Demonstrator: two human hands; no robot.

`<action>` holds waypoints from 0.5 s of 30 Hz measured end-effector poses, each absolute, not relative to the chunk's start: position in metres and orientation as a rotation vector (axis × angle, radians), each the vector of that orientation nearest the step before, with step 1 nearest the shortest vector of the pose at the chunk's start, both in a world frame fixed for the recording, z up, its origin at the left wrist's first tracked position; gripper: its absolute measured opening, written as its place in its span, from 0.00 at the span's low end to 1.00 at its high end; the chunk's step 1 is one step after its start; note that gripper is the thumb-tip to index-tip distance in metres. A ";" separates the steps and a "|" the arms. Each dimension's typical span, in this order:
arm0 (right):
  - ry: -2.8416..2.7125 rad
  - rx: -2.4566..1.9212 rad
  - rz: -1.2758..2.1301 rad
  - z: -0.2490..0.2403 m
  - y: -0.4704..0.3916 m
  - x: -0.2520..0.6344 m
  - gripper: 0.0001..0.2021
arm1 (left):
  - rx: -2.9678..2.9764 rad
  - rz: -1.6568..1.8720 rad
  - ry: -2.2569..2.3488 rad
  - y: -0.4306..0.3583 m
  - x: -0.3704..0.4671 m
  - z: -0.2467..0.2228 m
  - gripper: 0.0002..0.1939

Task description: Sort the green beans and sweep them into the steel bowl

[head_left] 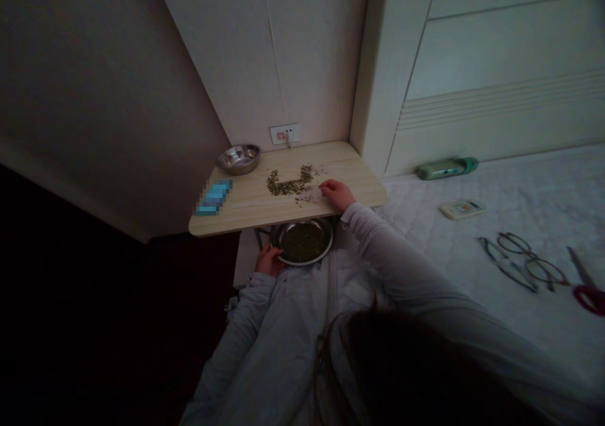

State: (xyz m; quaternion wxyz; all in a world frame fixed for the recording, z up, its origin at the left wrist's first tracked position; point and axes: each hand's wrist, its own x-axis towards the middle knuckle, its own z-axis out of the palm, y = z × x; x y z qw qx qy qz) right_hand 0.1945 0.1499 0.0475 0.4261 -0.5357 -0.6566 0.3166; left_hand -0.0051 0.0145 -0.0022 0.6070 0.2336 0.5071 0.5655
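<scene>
My left hand holds the rim of a steel bowl at my lap, just under the front edge of the small wooden table. Inside the bowl lies a layer of small green bits. Over the table's right side, my right hand has its thumb and fingertips pinched together; whatever is between them is too small to tell. To its left, a loose pile of small green-brown grains spreads in a curved shape. Between pile and hand are scattered thin pieces.
A second steel bowl stands at the table's back left, near a blurred-out blue phone-like object. On the bed to the right lie a green bottle, a remote control, glasses and red-handled scissors.
</scene>
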 end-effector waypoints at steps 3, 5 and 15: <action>-1.680 -1.335 0.786 0.049 0.148 0.195 0.11 | 0.519 1.301 1.190 0.015 -0.005 -0.001 0.13; -1.696 -1.333 0.819 0.050 0.147 0.195 0.11 | 0.520 1.298 1.192 0.015 -0.005 -0.001 0.14; -1.719 -1.314 0.883 0.053 0.145 0.196 0.10 | 0.558 1.302 1.158 0.014 -0.006 -0.003 0.14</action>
